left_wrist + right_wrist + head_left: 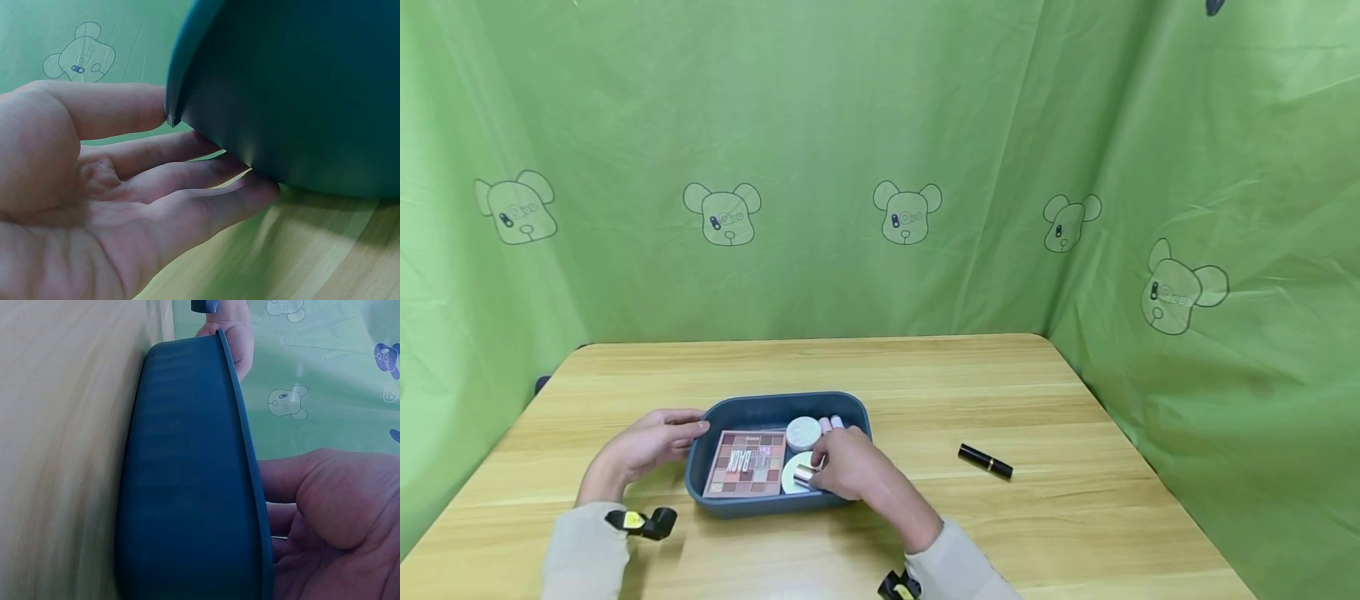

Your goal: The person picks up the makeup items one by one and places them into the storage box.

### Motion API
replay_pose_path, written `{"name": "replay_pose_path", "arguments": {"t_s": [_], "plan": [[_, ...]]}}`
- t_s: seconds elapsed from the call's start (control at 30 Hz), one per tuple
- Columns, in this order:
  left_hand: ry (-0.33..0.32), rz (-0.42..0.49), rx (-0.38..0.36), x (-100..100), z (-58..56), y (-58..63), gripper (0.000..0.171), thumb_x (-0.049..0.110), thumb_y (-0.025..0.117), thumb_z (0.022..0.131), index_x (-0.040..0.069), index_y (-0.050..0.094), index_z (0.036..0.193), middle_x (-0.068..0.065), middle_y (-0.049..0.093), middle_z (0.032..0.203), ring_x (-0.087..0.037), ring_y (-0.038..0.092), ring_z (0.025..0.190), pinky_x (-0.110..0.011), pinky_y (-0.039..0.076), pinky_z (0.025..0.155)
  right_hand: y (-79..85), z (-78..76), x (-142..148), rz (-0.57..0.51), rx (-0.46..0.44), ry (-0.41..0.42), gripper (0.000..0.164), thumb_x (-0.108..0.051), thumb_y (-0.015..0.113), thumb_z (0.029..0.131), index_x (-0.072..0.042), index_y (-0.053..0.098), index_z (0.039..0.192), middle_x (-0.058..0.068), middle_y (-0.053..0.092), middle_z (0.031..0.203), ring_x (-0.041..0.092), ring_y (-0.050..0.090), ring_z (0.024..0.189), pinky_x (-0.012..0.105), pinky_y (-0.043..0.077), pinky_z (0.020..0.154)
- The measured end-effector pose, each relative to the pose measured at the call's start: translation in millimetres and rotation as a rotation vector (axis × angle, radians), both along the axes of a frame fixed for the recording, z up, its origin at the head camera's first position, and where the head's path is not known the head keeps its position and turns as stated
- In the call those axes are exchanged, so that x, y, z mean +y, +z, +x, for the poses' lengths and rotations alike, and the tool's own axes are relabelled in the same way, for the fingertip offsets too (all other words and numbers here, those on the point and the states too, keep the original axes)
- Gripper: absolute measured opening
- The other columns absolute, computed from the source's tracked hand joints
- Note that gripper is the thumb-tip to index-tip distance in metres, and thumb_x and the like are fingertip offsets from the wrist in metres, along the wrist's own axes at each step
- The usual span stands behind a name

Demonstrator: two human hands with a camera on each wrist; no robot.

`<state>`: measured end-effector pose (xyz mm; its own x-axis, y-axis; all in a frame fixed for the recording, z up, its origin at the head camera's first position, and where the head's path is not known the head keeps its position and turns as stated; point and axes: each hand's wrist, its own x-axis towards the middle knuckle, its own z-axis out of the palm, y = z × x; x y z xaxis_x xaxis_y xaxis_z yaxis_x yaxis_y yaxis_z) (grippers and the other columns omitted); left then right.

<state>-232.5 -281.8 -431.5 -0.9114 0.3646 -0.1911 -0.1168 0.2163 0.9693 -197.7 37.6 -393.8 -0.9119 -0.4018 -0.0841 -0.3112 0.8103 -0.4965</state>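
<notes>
My right hand reaches into the blue tray from its right side and pinches a short silver lipstick tube. The tube lies over a white round compact. At the tray's left end, my left hand touches the rim and outer wall, with fingers extended and not curled round it. Inside the tray are an eyeshadow palette on the left, a round marbled case, and two small pale tubes at the right. The tray's wall hides the right fingertips in the right wrist view.
A black tube with a gold band lies on the wooden table, right of the tray. Green curtains with bear drawings hang behind the table and along its sides.
</notes>
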Motion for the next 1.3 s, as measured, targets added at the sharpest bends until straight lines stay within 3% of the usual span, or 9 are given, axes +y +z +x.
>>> {"name": "replay_pose_path", "arguments": {"t_s": [0.17, 0.37, 0.73, 0.9, 1.07, 1.3], "plan": [[0.0, 0.0, -0.002, 0, -0.4, -0.7, 0.063, 0.018, 0.054, 0.104, -0.023, 0.029, 0.145, -0.038, 0.048, 0.144, -0.04, 0.056, 0.131, -0.04, 0.055, 0.105, -0.1, -0.4, 0, 0.005, 0.003, -0.009, 0.01, -0.016, 0.083, 0.083, -0.011, 0.078, 0.09, -0.004, 0.064, 0.076, 0.017, 0.051, 0.084, 0.023, 0.046, 0.061], [0.0, -0.001, 0.001, 0, -0.5, -0.3, 0.063, 0.018, 0.054, 0.104, -0.023, 0.029, 0.145, -0.039, 0.047, 0.144, -0.041, 0.055, 0.132, -0.04, 0.054, 0.106, 1.7, -1.5, 1, 0.017, 0.031, -0.013, 0.015, -0.023, 0.081, 0.086, -0.011, 0.079, 0.094, -0.001, 0.072, 0.089, 0.02, 0.057, 0.094, 0.026, 0.051, 0.072], [0.001, -0.006, 0.001, -1, -1.3, -0.7, 0.063, 0.018, 0.054, 0.104, -0.023, 0.029, 0.145, -0.039, 0.047, 0.144, -0.041, 0.055, 0.131, -0.041, 0.054, 0.106, 7.4, -4.9, 8, -0.032, 0.063, -0.006, 0.016, -0.022, 0.077, 0.087, -0.008, 0.078, 0.095, 0.001, 0.073, 0.09, 0.018, 0.06, 0.088, 0.027, 0.052, 0.074], [-0.002, -0.007, -0.001, -1, -0.7, -0.7, 0.063, 0.018, 0.054, 0.104, -0.023, 0.029, 0.145, -0.039, 0.046, 0.144, -0.044, 0.054, 0.132, -0.041, 0.054, 0.106, 9.7, -6.9, 12, -0.081, 0.053, -0.003, 0.016, -0.02, 0.076, 0.09, -0.006, 0.077, 0.097, 0.0, 0.072, 0.086, 0.011, 0.061, 0.076, 0.023, 0.053, 0.065], [-0.002, -0.009, -0.001, -1, 0.1, -0.3, 0.063, 0.018, 0.054, 0.104, -0.023, 0.029, 0.145, -0.039, 0.047, 0.144, -0.044, 0.054, 0.132, -0.041, 0.053, 0.107, 12.3, -8.5, 17, -0.123, 0.052, -0.028, 0.019, -0.021, 0.073, 0.092, -0.004, 0.076, 0.102, 0.003, 0.071, 0.088, 0.012, 0.061, 0.076, 0.025, 0.052, 0.063], [0.001, -0.012, 0.005, -1, 0.5, -0.6, 0.062, 0.018, 0.054, 0.104, -0.023, 0.031, 0.144, -0.038, 0.05, 0.142, -0.04, 0.057, 0.129, -0.041, 0.054, 0.106, 18.0, -10.1, 25, -0.189, 0.0, -0.061, 0.024, -0.019, 0.068, 0.096, -0.001, 0.072, 0.112, 0.007, 0.072, 0.075, 0.011, 0.06, 0.062, 0.024, 0.047, 0.052]]}}
